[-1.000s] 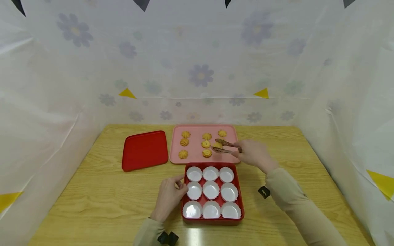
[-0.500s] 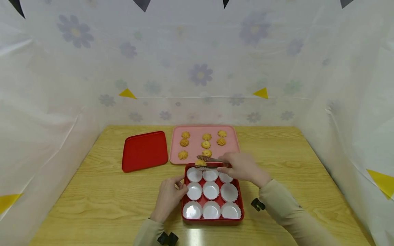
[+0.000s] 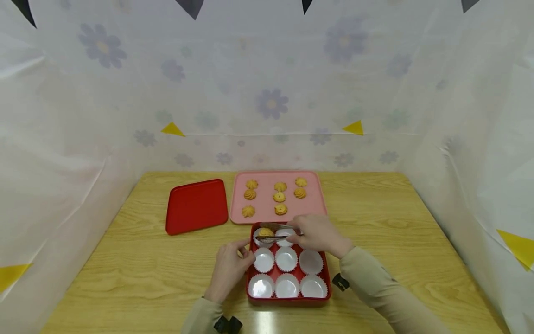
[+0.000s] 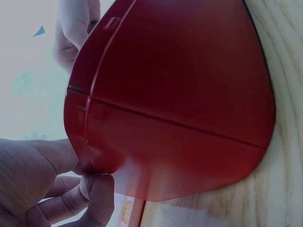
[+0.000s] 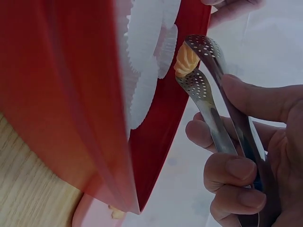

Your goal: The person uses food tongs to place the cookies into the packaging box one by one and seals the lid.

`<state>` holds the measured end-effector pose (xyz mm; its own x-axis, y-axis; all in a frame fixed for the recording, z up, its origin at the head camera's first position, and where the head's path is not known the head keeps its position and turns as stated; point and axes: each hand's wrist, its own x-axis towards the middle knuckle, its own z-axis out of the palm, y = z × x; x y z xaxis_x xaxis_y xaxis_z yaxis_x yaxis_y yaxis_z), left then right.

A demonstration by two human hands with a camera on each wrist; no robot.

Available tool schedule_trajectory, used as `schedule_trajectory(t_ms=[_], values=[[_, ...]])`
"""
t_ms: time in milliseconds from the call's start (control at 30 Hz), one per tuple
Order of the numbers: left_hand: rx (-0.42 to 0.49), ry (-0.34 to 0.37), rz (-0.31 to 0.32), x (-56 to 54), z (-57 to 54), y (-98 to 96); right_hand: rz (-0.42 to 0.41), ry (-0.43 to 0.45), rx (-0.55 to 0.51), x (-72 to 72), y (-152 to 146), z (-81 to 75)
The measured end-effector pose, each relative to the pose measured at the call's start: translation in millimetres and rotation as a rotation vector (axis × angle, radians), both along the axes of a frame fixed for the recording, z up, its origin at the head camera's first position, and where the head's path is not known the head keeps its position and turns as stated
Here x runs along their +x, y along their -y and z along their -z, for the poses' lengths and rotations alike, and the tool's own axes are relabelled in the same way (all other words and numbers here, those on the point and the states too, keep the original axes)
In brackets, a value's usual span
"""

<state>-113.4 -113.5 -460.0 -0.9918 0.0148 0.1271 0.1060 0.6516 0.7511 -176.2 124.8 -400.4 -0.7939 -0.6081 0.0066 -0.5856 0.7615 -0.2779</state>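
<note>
My right hand point(image 3: 318, 233) grips metal tongs point(image 5: 220, 99) with perforated tips. Between the tips sits a golden piped cookie point(image 5: 186, 61), over the far-left paper cup of the red box point(image 3: 288, 300). White fluted paper cups point(image 3: 286, 259) stand in rows of three inside the box. In the head view the tongs lie across the back row and partly cover its cups. My left hand point(image 3: 230, 265) pinches the left rim of the box between thumb and fingers, seen close up at the wall in the left wrist view.
Behind the box, a pink tray point(image 3: 264, 213) carries several cookies point(image 3: 280, 209). To its left lies a bare red tray or lid point(image 3: 197, 206). A flowered sheet point(image 3: 233, 93) encloses the wooden table point(image 3: 167, 278) at the back and sides.
The right hand has lifted a cookie from the pink tray with the tongs and brought it left and nearer, over the far-left cup. The left hand stays at the box rim.
</note>
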Motion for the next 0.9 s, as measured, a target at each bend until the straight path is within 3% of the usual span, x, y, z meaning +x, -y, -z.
schedule_trajectory(t_ms=[633, 900], values=[[-0.011, -0.017, -0.007, 0.9, 0.0, -1.0, 0.022, 0.041, 0.026, -3.7, 6.6, 6.7], [-0.015, -0.014, -0.016, 1.0, 0.2, -1.4, 0.050, 0.078, -0.012, -1.2, 0.9, 3.6]])
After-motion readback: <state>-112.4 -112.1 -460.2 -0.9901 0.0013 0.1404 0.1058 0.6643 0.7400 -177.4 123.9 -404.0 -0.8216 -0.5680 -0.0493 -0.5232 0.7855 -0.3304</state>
